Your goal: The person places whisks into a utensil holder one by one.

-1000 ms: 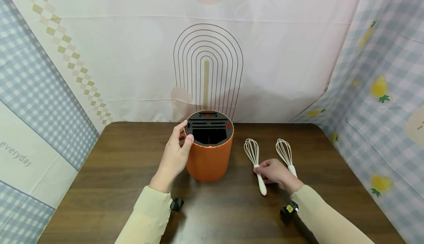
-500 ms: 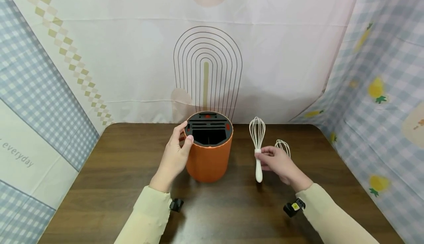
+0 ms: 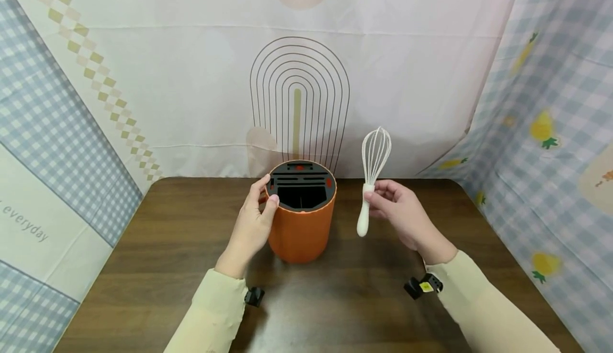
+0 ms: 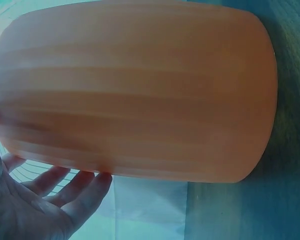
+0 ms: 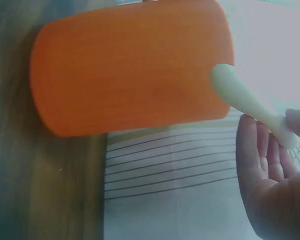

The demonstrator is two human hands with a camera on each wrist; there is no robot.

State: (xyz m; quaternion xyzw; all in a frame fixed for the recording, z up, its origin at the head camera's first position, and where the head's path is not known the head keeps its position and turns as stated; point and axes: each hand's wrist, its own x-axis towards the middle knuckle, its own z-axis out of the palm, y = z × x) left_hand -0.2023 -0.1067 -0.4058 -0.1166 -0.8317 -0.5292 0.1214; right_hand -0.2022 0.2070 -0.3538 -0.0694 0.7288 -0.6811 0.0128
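Left forearm (image 3: 213,305) in from near left, slanting far and right, pale sleeve to wrist (image 3: 232,264). Left hand (image 3: 251,225) near centre, gripping: thumb parted from fingers, fingers (image 4: 92,197) curved, slightly spread. Right forearm (image 3: 483,302) in from near right, slanting far and left, same pale sleeve. Right hand (image 3: 399,212) in air, well right of left hand, pinching: thumb (image 5: 298,123) opposite fingers, fingers side by side, bent.
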